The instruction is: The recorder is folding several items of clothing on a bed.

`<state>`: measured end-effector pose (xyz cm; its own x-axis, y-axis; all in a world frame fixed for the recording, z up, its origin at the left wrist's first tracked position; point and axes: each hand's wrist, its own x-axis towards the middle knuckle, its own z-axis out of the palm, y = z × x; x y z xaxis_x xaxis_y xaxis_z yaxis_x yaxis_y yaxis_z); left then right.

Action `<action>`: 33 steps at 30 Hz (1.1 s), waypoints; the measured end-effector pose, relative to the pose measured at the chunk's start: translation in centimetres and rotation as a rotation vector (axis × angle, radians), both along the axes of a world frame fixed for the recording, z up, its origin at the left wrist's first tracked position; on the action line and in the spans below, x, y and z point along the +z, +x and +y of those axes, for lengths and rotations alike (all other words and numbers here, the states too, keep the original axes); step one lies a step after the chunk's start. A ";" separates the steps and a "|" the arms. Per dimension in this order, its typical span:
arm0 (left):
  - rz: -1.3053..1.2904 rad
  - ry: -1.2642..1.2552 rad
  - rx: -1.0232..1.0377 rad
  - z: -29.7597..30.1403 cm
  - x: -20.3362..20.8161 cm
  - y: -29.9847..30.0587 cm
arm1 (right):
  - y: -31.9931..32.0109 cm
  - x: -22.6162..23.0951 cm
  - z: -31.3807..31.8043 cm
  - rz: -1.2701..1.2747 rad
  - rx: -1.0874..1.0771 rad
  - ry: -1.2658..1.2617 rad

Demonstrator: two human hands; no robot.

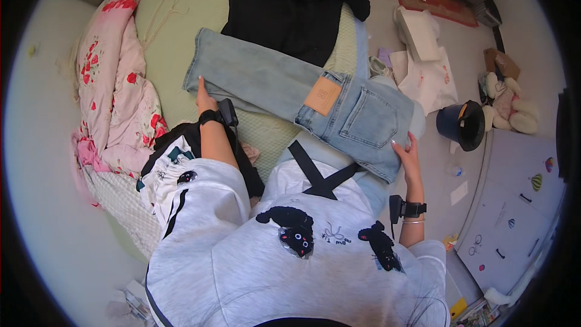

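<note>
A pair of light blue jeans stretches across in front of me, with the back pocket and tan waistband patch facing up. One leg section reaches left beyond the waistband, and the seat part lies to the right. My left hand grips the jeans near the hem at the left end, its fingers partly hidden by the denim. At the lower right edge of the seat part, my right hand holds the denim, thumb on top. A black garment is spread on the bed just beyond the jeans.
Light green bedding covers the bed. A pink floral quilt is bunched at left, beside a dark cloth pile. Off the bed at right are white bags, a dark bin, plush toys and a white cabinet.
</note>
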<state>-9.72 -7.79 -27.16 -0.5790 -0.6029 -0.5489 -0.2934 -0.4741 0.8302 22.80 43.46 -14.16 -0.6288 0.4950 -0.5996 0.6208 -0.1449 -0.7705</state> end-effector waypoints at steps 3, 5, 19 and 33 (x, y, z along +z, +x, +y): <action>0.190 -1.306 -0.970 -1.9 0.4 0.7 | 0.0 0.0 0.4 -0.063 -0.010 -0.011; 0.161 -0.712 -0.447 3.7 5.0 -1.6 | 0.4 -0.7 0.3 -0.087 -0.037 -0.023; 1.180 -0.855 -1.837 34.7 21.0 20.8 | -1.7 6.8 -1.0 0.484 -0.578 -0.663; 1.191 -0.421 -2.327 31.3 19.6 20.5 | -0.9 2.5 -0.5 0.495 -0.308 0.016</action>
